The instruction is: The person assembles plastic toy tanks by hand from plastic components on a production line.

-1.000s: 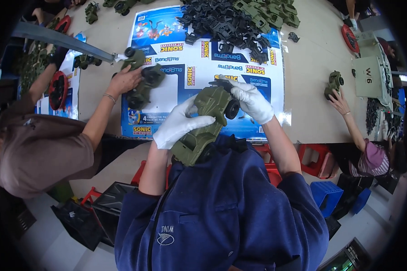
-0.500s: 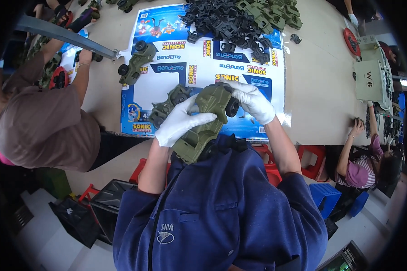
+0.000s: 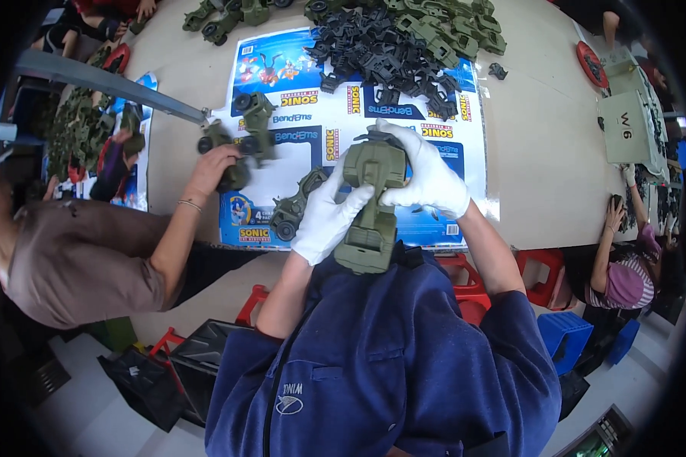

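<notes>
Both my hands wear white gloves and hold one olive-green toy jeep (image 3: 371, 228) upright in front of my chest. My left hand (image 3: 329, 217) wraps its left side, with the thumb across the body. My right hand (image 3: 432, 177) grips the upper right side, fingers over a dark part (image 3: 385, 139) at the far end. My gloves hide the jeep's sides. Left of my left hand, a second green toy jeep with dark wheels (image 3: 296, 207) lies on the printed sheet (image 3: 427, 228).
A pile of black plastic parts (image 3: 385, 57) and green jeep bodies (image 3: 457, 34) lie at the back. At left, a co-worker's hand (image 3: 215, 169) is on a green jeep (image 3: 235, 177), beside another jeep (image 3: 258, 126). A metal bar (image 3: 122, 85) crosses the upper left; a bin (image 3: 629, 126) stands right.
The jeep in my hands has turned more upright, and its black wheel no longer shows. The co-worker's hand has come over the sheet's left edge, where another jeep now is.
</notes>
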Demonstrator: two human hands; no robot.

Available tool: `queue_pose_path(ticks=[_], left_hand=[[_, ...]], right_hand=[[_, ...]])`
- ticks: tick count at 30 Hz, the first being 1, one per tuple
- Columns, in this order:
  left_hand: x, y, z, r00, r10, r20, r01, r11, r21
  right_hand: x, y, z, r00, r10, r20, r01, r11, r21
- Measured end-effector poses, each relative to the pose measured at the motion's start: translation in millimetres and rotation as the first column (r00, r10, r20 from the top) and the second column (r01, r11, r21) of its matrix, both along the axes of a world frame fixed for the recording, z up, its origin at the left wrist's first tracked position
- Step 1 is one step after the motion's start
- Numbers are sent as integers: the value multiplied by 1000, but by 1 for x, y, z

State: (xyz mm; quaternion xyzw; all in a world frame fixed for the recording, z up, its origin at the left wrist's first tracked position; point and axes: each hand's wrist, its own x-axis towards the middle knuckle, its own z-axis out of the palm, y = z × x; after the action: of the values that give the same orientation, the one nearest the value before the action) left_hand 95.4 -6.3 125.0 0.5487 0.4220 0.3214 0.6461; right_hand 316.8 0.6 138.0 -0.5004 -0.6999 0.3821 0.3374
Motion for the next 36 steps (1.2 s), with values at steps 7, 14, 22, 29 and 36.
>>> queue_pose_path(ticks=[7, 14, 22, 29, 36], left_hand=[[15, 13, -12, 952, 32, 304, -92, 979, 184], [16, 14, -7, 992, 92, 86, -117, 926, 360], [19, 15, -7, 989, 135, 53, -141, 813, 565], [16, 4, -21, 981, 169, 94, -193, 822, 536], [38, 13, -38, 985, 111, -131, -71, 959, 274]], right_hand=[[-6, -11, -2, 994, 108, 8, -108, 992, 69], [-22, -14, -4, 986, 109, -125, -86, 980, 177], [-53, -25, -21, 925, -146, -350, 289, 869, 401], [-58, -39, -22, 952, -242, -185, 298, 869, 396], [-38, -40, -50, 842, -464, -275, 495, 868, 50]])
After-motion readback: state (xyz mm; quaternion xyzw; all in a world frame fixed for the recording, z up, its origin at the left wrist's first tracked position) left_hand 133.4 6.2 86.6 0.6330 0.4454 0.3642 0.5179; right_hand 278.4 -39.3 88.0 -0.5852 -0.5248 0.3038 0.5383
